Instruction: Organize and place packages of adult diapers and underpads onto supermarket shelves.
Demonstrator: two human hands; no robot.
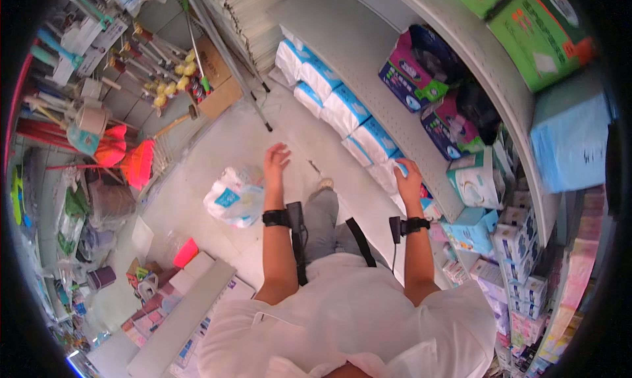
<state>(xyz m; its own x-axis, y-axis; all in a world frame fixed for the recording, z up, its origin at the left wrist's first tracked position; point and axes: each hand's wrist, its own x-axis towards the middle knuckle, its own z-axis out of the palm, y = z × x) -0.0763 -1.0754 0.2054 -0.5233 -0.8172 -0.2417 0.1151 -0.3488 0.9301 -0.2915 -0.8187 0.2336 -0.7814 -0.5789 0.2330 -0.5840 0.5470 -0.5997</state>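
Observation:
My left hand [276,163] is raised over the pale floor with its fingers apart and slightly curled, holding nothing. Close to its left, a white and blue plastic-wrapped bundle [227,197] rests on the floor. My right hand [409,176] reaches to the lower shelf, at the near end of a row of white and blue soft packs [345,109]. Its fingers are at a white pack [382,174]; whether they grip it or only touch it cannot be made out.
Above the row runs a grey metal shelf [340,47] bearing dark purple packs [410,76]. Mops and brooms, some with red-orange heads [138,163], line the left. Metal poles [247,89] lean near a cardboard box [222,99]. A low shelf unit [182,318] stands at lower left.

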